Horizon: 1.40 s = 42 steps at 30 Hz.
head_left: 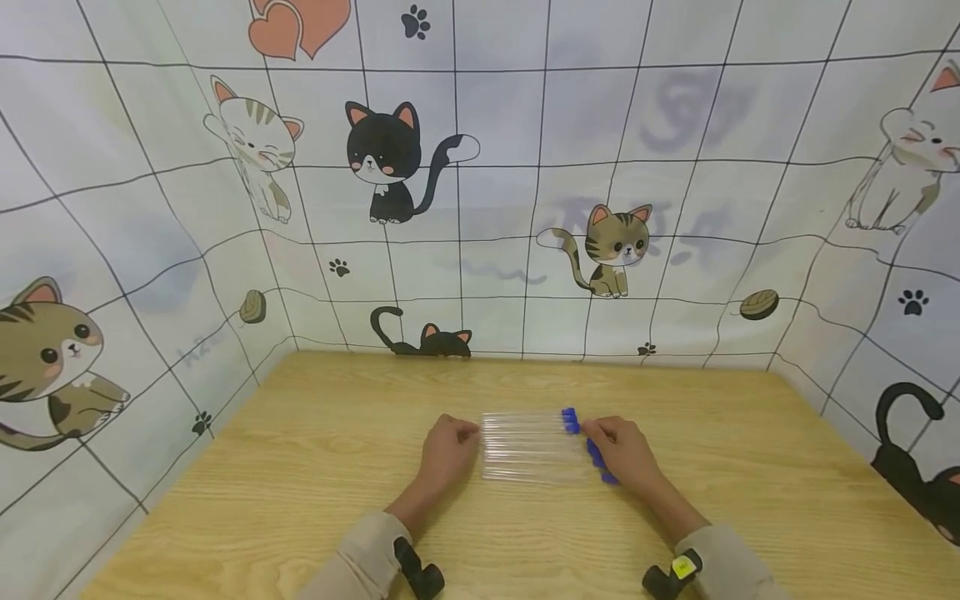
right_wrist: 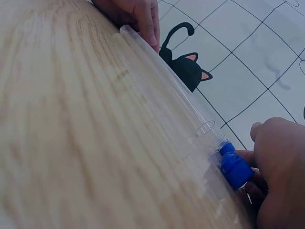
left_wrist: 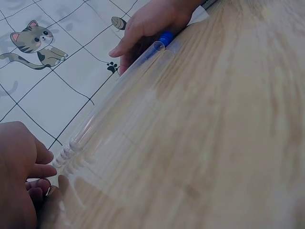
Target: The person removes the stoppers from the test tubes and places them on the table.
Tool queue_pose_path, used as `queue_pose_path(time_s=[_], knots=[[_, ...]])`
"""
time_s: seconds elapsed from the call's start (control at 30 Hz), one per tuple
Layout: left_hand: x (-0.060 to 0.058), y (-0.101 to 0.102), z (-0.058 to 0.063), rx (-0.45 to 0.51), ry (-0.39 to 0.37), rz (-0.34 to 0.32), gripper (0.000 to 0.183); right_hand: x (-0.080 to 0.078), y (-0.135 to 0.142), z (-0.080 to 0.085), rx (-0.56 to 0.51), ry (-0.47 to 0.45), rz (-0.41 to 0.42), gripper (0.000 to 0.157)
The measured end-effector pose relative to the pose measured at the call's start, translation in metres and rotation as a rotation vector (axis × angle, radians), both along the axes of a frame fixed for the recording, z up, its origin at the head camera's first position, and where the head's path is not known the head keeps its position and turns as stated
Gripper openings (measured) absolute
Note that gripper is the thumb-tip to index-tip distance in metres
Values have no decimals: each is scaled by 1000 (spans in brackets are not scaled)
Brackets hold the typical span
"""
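Note:
Several clear test tubes (head_left: 534, 450) lie side by side on the table, rounded ends to the left. Blue caps (head_left: 570, 414) sit at their right ends, partly hidden behind the right hand. My left hand (head_left: 448, 450) is at the rounded ends, its fingertips (left_wrist: 44, 170) right against them. At the capped ends, my right hand (head_left: 625, 454) has its fingers against the blue caps, while its thumb (right_wrist: 256, 130) stands away from them. The nearest tube shows an open round mouth (right_wrist: 206, 128) in the right wrist view, with blue caps (right_wrist: 237, 170) just beyond it.
The light wooden table (head_left: 300, 483) reaches back to a white wall covering (head_left: 495, 275) with a grid and printed cats. Similar covering hangs at both sides. Black camera mounts (head_left: 420, 575) are strapped at both wrists over beige sleeves (head_left: 360, 558).

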State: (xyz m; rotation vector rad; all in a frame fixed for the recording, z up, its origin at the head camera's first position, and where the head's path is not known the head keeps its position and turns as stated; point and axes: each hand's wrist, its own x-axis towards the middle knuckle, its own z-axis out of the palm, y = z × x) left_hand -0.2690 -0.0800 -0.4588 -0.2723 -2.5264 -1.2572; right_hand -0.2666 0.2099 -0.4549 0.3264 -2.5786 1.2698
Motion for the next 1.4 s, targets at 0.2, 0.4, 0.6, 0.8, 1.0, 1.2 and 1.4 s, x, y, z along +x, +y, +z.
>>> queue_pose_path(time_s=[0.2, 0.4, 0.6, 0.8, 1.0, 1.2, 1.4], knots=[[1, 0, 1, 24, -14, -5, 14, 2, 0, 3, 6, -13, -8, 35], [2, 0, 3, 63, -42, -18, 15, 4, 0, 4, 37, -22, -69, 33], [1, -1, 1, 60, -42, -26, 15, 4, 1, 2, 50, -20, -82, 35], [3, -1, 1, 57, 19, -37, 15, 5, 2, 2, 29, -45, -91, 39], [3, -1, 1, 114, 122, -98, 16, 6, 2, 6, -45, -74, -120, 41], [2, -1, 4, 197, 64, -127, 16, 7, 2, 6, -142, -33, -159, 32], [1, 0, 6, 319, -20, -193, 21, 8, 1, 8, -233, 9, -196, 32]])
